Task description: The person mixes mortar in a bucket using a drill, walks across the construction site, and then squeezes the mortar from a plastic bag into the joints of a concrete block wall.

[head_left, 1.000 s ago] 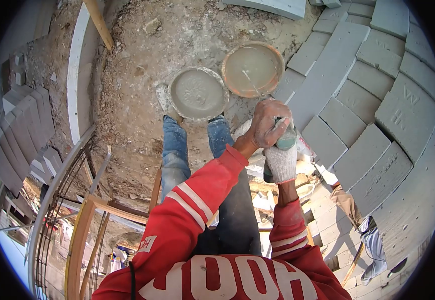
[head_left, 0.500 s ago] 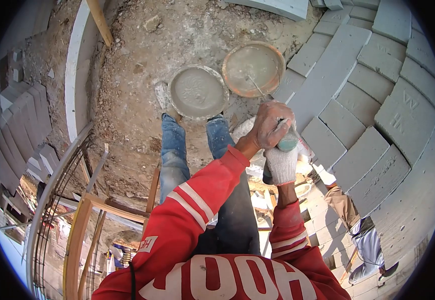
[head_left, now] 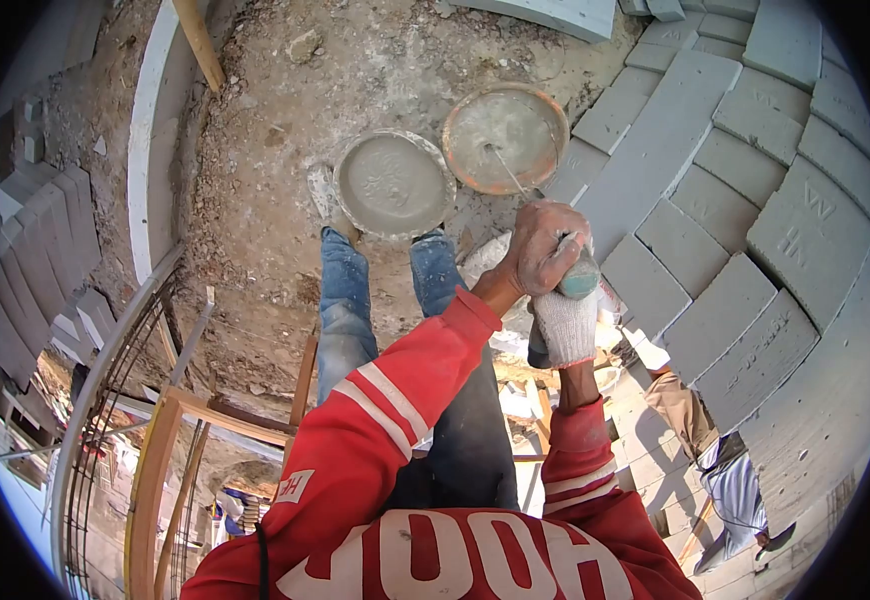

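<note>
A thin metal rod (head_left: 509, 170) reaches into wet grey mix in an orange-rimmed tub (head_left: 559, 112). Its upper end leads to a hand-held tool (head_left: 580, 280), apparently a drill, mostly hidden by the hands. My bare left hand (head_left: 549, 248) is wrapped round the tool's upper part. Just below it, my right hand (head_left: 564, 328), in a whitish knitted glove, grips the tool; a dark part shows at the glove's left edge. A second round tub (head_left: 347, 205) of smooth grey mix sits between my feet, left of the first.
Grey blocks (head_left: 725, 230) are stacked along the right, and more blocks (head_left: 40, 245) lie at far left. A curved pale edge (head_left: 145, 150) and wooden frame (head_left: 150, 480) stand left. Another person's legs (head_left: 730, 490) show lower right.
The rod has shifted slightly left within the mix, whose surface looks more stirred up. Both hands keep their grip, tilting the tool a little.
</note>
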Tool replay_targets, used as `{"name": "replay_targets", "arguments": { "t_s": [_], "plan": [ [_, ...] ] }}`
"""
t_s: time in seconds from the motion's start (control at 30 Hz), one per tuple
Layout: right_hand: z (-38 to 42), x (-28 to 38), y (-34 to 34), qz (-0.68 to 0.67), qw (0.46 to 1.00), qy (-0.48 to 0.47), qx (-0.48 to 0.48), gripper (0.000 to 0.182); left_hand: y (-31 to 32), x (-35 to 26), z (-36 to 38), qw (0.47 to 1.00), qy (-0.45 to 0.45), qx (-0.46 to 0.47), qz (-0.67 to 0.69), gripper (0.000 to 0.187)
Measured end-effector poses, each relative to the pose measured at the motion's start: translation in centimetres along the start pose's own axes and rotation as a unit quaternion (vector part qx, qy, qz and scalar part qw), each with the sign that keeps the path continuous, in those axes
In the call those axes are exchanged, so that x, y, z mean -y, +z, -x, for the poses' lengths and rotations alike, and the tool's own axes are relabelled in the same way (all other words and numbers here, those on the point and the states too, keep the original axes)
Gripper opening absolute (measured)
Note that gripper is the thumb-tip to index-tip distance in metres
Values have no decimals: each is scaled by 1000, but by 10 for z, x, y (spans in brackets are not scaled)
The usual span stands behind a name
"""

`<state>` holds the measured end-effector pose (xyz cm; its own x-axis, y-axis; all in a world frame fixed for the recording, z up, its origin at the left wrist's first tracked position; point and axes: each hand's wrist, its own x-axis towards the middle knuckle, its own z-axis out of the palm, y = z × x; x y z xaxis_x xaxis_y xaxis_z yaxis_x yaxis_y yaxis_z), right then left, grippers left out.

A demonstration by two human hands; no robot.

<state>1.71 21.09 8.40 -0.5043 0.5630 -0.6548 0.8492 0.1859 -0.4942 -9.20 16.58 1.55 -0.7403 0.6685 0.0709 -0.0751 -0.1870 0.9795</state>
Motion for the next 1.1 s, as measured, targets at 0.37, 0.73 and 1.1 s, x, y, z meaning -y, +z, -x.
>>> {"name": "replay_targets", "arguments": {
  "t_s": [0.37,0.73,1.1],
  "plan": [
    [1,13,-11,99,995,-8,19,25,13,-3,-1,995,14,-96,35,18],
    [-7,-6,-7,-26,996,84,27,29,6,-7,-8,999,-37,5,-16,23],
    [-7,3,-11,17,998,57,34,33,5,-7,-7,999,-42,-28,-21,21]
  ]
}}
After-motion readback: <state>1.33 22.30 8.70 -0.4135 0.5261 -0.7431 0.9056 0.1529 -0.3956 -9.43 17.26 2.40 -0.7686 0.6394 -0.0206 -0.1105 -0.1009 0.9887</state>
